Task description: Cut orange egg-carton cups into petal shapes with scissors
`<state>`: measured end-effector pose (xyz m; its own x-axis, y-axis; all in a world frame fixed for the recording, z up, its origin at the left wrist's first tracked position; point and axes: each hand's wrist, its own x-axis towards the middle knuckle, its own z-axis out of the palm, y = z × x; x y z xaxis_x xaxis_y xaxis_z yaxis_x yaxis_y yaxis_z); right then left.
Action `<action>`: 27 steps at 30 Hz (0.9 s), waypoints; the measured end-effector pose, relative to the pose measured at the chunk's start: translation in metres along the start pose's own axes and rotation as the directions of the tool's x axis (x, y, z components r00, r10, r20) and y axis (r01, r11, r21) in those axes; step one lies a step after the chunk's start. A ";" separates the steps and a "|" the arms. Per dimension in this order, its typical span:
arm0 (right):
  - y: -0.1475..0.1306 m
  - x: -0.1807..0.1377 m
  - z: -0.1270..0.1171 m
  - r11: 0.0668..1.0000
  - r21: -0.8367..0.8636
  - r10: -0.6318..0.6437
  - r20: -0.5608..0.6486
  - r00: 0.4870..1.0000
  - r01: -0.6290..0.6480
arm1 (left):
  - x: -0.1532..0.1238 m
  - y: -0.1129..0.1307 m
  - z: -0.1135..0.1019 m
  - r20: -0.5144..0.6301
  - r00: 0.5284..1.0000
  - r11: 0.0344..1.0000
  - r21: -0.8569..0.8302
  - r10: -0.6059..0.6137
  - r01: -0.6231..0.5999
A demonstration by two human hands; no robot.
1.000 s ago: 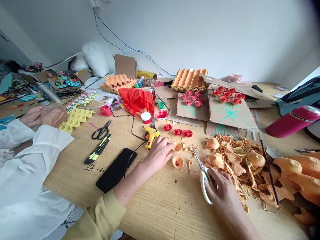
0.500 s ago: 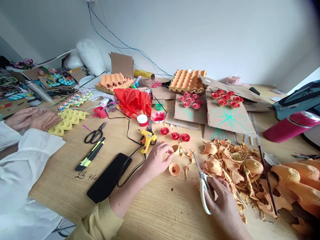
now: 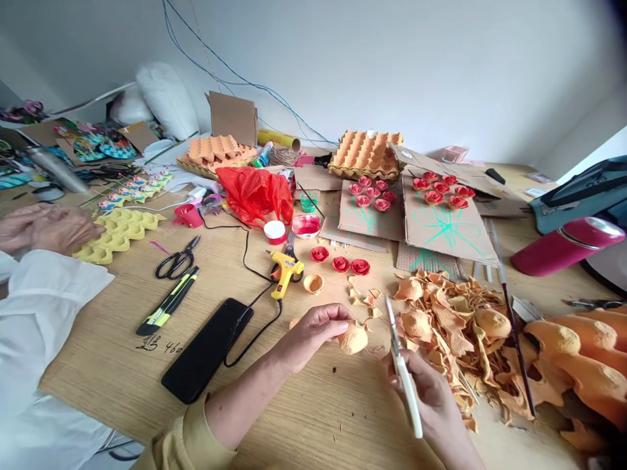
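Observation:
My left hand (image 3: 316, 333) pinches a rough orange egg-carton cup (image 3: 353, 338) between thumb and fingers, its rounded side facing me. In my right hand (image 3: 426, 395) is a pair of scissors (image 3: 405, 391) with white handles. The blades point up and away, just right of the held cup. Beside the yellow glue gun (image 3: 287, 271) sits another cut cup (image 3: 313, 283), its hollow facing up. A bit of orange carton (image 3: 294, 322) shows behind my left hand, mostly hidden. Small trimmed scraps (image 3: 365, 297) lie beyond the held cup.
To the right spreads a pile of orange carton scraps (image 3: 453, 320). Red paper roses (image 3: 341, 264) line up behind the glue gun; others rest on cardboard (image 3: 448, 228). A black phone (image 3: 208, 349), utility knife (image 3: 169, 303) and black scissors (image 3: 179, 261) lie left. Another person's hands (image 3: 49, 228) are at far left.
My left hand has come nearer and now grips a cup. One cup stands farther left, by the glue gun. The scissors have turned in my right hand, and the view has shifted slightly.

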<state>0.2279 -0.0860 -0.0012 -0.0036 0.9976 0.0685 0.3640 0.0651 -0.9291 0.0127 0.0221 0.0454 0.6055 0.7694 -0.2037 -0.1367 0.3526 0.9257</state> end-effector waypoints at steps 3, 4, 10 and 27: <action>-0.013 0.000 0.007 0.953 0.301 0.038 -0.063 0.997 -0.018 | -0.005 -0.005 0.011 0.058 0.996 0.998 -0.021 -0.061 0.062; -0.016 0.000 0.010 0.943 0.332 0.068 -0.092 0.993 -0.033 | -0.007 -0.006 0.015 0.077 0.995 0.997 -0.032 -0.063 0.066; -0.023 -0.004 0.020 0.922 0.383 0.151 -0.229 0.962 -0.054 | -0.011 -0.009 0.032 0.096 0.995 0.997 0.076 -0.029 0.021; -0.012 -0.004 0.000 0.986 -0.166 0.016 0.002 1.000 -0.015 | -0.008 -0.009 0.021 -0.008 0.998 0.988 -0.135 0.068 -0.068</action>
<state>0.2240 -0.0912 0.0095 0.0002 0.9986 0.0529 0.5132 0.0453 -0.8571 0.0257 0.0015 0.0449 0.5887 0.7956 -0.1430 -0.2822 0.3681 0.8859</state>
